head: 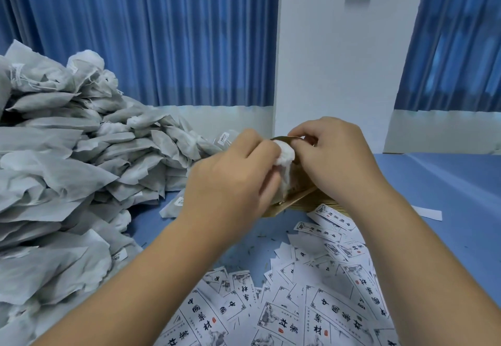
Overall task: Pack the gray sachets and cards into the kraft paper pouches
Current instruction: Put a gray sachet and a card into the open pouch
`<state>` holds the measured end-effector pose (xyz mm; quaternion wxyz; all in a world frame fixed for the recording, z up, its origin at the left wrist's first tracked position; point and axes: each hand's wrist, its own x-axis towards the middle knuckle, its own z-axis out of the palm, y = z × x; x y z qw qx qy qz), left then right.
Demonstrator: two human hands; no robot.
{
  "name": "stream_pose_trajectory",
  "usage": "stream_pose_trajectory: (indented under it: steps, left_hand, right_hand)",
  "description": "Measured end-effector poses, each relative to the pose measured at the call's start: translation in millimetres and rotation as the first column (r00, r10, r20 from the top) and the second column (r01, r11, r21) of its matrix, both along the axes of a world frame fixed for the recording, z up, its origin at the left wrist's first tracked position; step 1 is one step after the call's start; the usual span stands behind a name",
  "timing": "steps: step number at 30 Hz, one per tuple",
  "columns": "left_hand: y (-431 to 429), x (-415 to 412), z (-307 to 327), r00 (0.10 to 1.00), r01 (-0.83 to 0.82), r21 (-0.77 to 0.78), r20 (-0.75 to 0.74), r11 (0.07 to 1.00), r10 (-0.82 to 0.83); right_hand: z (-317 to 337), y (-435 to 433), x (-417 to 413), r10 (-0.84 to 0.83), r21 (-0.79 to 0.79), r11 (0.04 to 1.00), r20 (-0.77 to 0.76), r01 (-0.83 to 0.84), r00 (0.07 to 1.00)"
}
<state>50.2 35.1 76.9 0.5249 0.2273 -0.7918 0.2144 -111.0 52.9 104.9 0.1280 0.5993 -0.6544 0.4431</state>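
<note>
A blue table [447,188] carries everything. Left of the fingers [311,131] a tall heap of gray sachets [54,169] rests on it, its closest edge just beside them. Under the fingers lies a flat stack of kraft pouches [317,201]. Nearer the viewer than the fingers, white printed cards [311,305] are strewn in overlapping layers, touching the stack's near edge. To the right of the fingers, apart from the cards, lies one plain white paper strip [429,213]. Small dark specks [257,240] dot the bare blue.

Gray sachets [67,156] heaped left, printed cards [298,307] strewn nearby, one sachet [285,153] poking from the kraft pouch [294,196].
</note>
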Motion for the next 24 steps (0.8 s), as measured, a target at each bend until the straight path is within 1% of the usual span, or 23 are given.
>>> stream_pose_trajectory:
  steps: [2, 5, 7, 9, 10, 12, 14, 15, 16, 17, 19, 21, 22, 23, 24]
  left_hand:
    - [0, -4, -4, 0.999, 0.011, 0.008, 0.05, 1.0, -0.012]
    - [-3, -11, -16, 0.992, -0.04, 0.083, 0.125, 0.996, 0.029]
    - [-8, -12, -24, 0.987, -0.091, 0.125, 0.143, 0.988, 0.073]
    - [-12, -13, -29, 0.988, -0.087, 0.198, 0.142, 0.976, 0.06]
    - [-12, -14, -29, 0.991, -0.053, 0.253, 0.136, 0.966, 0.019]
    - [-14, -14, -28, 0.986, 0.069, 0.37, 0.115, 0.926, -0.119]
    - [-16, -13, -24, 0.957, 0.204, 0.473, 0.088, 0.857, -0.277]
    - [-17, -11, -22, 0.943, 0.252, 0.491, 0.07, 0.834, -0.326]
    - [-19, -10, -19, 0.939, 0.271, 0.476, 0.058, 0.836, -0.338]
    - [-21, -8, -18, 0.949, 0.259, 0.437, 0.052, 0.861, -0.312]
    - [-25, -4, -17, 0.983, 0.159, 0.35, 0.03, 0.923, -0.18]
    - [-30, -1, -16, 0.999, 0.045, 0.32, -0.031, 0.946, -0.037]
    - [-33, 1, -14, 0.998, 0.0, 0.338, -0.058, 0.941, 0.021]
    - [-36, 3, -12, 0.995, -0.041, 0.387, -0.065, 0.921, 0.071]
    - [-39, 5, -11, 0.993, -0.073, 0.466, -0.049, 0.882, 0.108]
  right_hand:
    - [1, 1, 0, 0.011, 0.0, 1.0, 0.009, -0.011, 1.0]
    - [1, 1, 3, 0.036, 0.018, 0.999, 0.055, -0.037, 0.998]
    - [0, 1, 7, 0.062, 0.039, 0.997, 0.064, -0.064, 0.996]
    - [-3, -1, 12, 0.083, 0.045, 0.995, 0.032, -0.084, 0.996]
    - [-4, -2, 14, 0.087, 0.041, 0.995, 0.013, -0.087, 0.996]
    - [-6, -4, 15, 0.071, 0.027, 0.997, -0.023, -0.07, 0.997]
    - [-7, -4, 11, 0.034, 0.01, 0.999, -0.052, -0.033, 0.998]
    - [-7, -4, 8, 0.018, -0.001, 1.0, -0.059, -0.018, 0.998]
    - [-6, -3, 6, 0.009, -0.014, 1.0, -0.055, -0.01, 0.998]
    - [-5, -3, 3, 0.009, -0.028, 1.0, -0.042, -0.01, 0.999]
    - [-4, -2, 2, 0.024, -0.055, 0.998, -0.02, -0.025, 1.0]
    - [-4, -2, 2, 0.042, -0.074, 0.996, -0.027, -0.043, 0.999]
    - [-5, -2, 3, 0.053, -0.078, 0.995, -0.038, -0.056, 0.998]
    - [-5, -2, 3, 0.069, -0.082, 0.994, -0.049, -0.073, 0.996]
    - [-6, -2, 4, 0.087, -0.085, 0.992, -0.055, -0.092, 0.995]
